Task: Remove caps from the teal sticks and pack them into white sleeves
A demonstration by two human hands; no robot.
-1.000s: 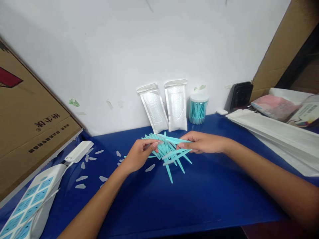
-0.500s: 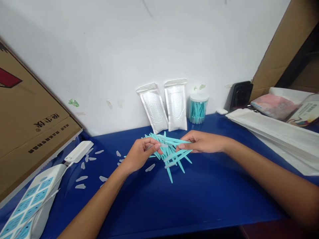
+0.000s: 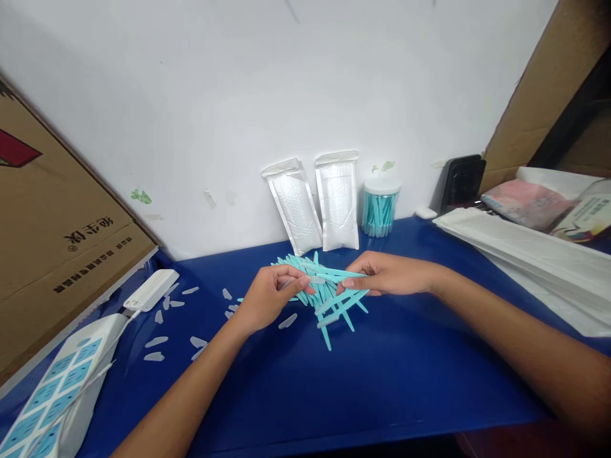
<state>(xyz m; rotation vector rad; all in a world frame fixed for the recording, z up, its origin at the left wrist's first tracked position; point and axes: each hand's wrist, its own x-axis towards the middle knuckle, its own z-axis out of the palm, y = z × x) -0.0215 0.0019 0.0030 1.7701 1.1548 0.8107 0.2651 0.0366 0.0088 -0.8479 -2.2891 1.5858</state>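
Observation:
Above a heap of turquoise eyebrow razors, both my hands are close together. My right hand is closed around the ends of several razors, which fan out to the left with translucent caps on their tips. Thumb and fingers of my left hand pinch a translucent blade cap at the tip of one of these razors. Whether the cap is fully seated cannot be told. A loose cap lies on the blue table just below my left hand.
More loose caps are scattered at left, near a white power strip and a white charger. Two silvery padded pouches lean on the wall beside a lidded jar of razors. White packaging sleeves lie at right.
My left fingers have shifted slightly right with the cap, toward my right hand. The lower razors in my right hand have tilted a little. The heap stays put.

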